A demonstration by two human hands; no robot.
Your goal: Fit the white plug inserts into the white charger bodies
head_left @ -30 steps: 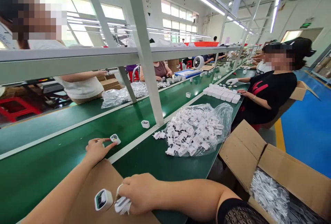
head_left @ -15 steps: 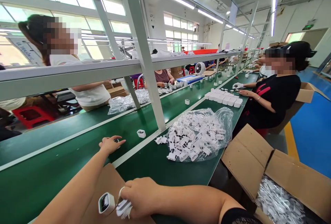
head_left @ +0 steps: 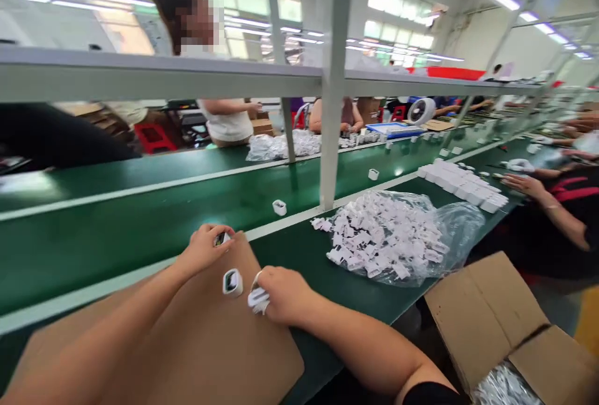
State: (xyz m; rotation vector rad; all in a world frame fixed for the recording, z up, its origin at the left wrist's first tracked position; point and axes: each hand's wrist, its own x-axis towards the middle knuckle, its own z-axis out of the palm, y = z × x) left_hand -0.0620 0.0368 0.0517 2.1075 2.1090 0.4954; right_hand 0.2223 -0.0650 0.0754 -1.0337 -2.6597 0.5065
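My left hand is above the far edge of a brown cardboard sheet, its fingers closed around a small white plastic housing with a dark opening. A second white housing stands on the cardboard between my hands, its open end showing a dark, greenish inside. My right hand, beside it, grips a white plastic piece with thin white strands or edges about it; the fingers hide part of it.
Beyond the cardboard runs a green conveyor belt carrying white housings. White plastic parts lie heaped on a clear bag to the right. A metal post rises behind. An open carton stands lower right; a co-worker's hand is beyond.
The view has swung left and down. My left hand has come from over the belt back to the cardboard with a housing. My right hand keeps its white piece.
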